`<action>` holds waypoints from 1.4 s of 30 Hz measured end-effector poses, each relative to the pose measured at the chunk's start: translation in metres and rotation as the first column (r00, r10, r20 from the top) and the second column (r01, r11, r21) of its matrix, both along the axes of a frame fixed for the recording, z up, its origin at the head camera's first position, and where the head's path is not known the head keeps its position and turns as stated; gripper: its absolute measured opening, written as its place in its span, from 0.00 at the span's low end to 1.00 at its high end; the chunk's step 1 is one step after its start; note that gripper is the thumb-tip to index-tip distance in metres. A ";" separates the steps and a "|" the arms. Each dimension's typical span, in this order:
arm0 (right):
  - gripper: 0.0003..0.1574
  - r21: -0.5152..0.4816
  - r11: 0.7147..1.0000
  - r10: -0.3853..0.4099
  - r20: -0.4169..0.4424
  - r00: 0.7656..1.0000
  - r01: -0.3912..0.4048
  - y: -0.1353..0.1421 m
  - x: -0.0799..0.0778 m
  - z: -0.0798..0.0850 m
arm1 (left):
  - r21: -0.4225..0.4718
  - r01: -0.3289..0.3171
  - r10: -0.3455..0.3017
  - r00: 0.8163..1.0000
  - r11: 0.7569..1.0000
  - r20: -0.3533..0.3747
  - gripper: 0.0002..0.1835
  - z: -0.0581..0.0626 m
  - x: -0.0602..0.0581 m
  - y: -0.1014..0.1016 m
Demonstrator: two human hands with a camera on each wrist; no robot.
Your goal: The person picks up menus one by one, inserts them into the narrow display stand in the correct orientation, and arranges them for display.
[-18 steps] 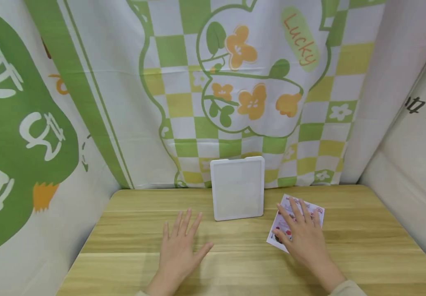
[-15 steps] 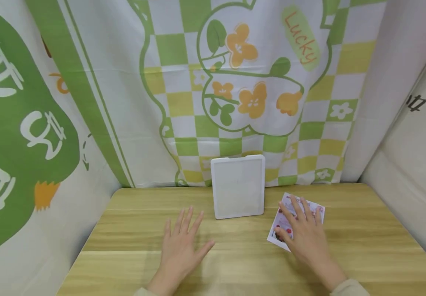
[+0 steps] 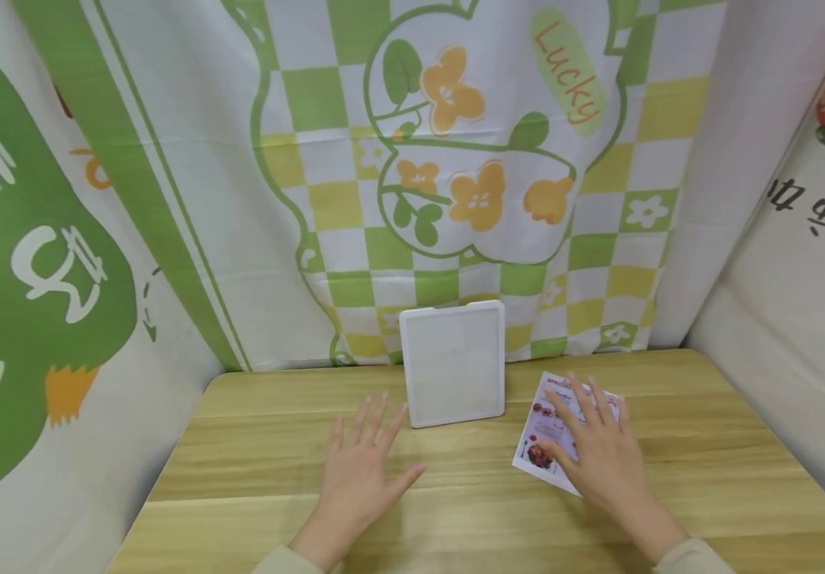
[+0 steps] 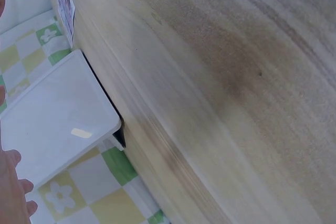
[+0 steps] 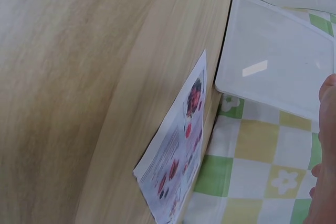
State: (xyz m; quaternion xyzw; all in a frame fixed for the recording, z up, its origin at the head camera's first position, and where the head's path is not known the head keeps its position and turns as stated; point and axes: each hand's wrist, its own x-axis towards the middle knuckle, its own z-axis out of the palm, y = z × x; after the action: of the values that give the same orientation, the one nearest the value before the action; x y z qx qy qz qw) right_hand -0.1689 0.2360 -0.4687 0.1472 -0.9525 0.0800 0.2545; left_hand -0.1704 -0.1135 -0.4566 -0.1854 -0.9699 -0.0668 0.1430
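Right hand, fingers spread and gripping nothing, hovers over the near right part of a printed sheet, apparently without contact. Left hand, equally spread and unloaded, is above the table; beyond it, to its right, stands a white framed board. Work looks barely begun: neither piece is taken up, they sit apart; what remains is unclear.

Wooden table — printed sheet lying on it, white board standing.
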 end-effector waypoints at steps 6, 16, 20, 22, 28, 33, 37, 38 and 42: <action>0.43 -0.002 1.000 0.020 -0.008 1.000 -0.020 0.009 0.002 -0.001 | 0.011 0.046 -0.046 0.999 0.999 0.001 0.43 0.004 -0.003 0.006; 0.49 -0.034 0.999 -0.001 0.038 0.999 0.002 0.020 0.008 0.007 | -0.050 0.089 -0.090 0.996 0.995 -0.012 0.43 0.013 -0.011 0.020; 0.47 -0.040 0.999 0.017 0.021 1.000 -0.016 0.025 0.010 0.006 | -0.071 0.128 -0.128 0.992 0.989 0.005 0.41 0.012 -0.012 0.027; 0.47 -0.045 0.999 0.024 0.016 1.000 -0.023 0.029 0.013 0.003 | -0.101 0.148 -0.148 0.989 0.984 0.009 0.40 0.010 -0.011 0.031; 0.48 -0.069 0.997 0.039 0.010 0.999 -0.039 0.036 0.023 -0.005 | -0.160 0.203 -0.209 0.978 0.966 -0.021 0.40 0.001 -0.010 0.045; 0.49 -0.080 0.997 0.017 0.039 0.999 -0.014 0.040 0.027 -0.008 | -0.156 0.251 -0.258 0.966 0.955 -0.027 0.39 0.000 -0.013 0.055; 0.48 -0.082 0.997 0.013 0.062 0.998 -0.008 0.043 0.029 -0.009 | -0.162 0.269 -0.277 0.960 0.949 -0.031 0.38 -0.002 -0.018 0.061; 0.48 -0.079 0.997 0.016 0.065 0.998 -0.011 0.044 0.029 -0.010 | -0.159 0.274 -0.282 0.959 0.948 -0.026 0.38 -0.004 -0.019 0.063; 0.49 -0.071 0.997 0.041 0.079 0.996 -0.035 0.049 0.031 -0.011 | -0.134 0.306 -0.311 0.950 0.942 -0.017 0.37 -0.009 -0.023 0.070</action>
State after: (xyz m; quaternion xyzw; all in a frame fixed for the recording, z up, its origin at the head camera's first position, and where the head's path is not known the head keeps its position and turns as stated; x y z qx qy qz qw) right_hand -0.1380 0.2848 -0.4799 0.1529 -0.9556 0.1239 0.2194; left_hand -0.1935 -0.0437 -0.4656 -0.3452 -0.9282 -0.0215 0.1370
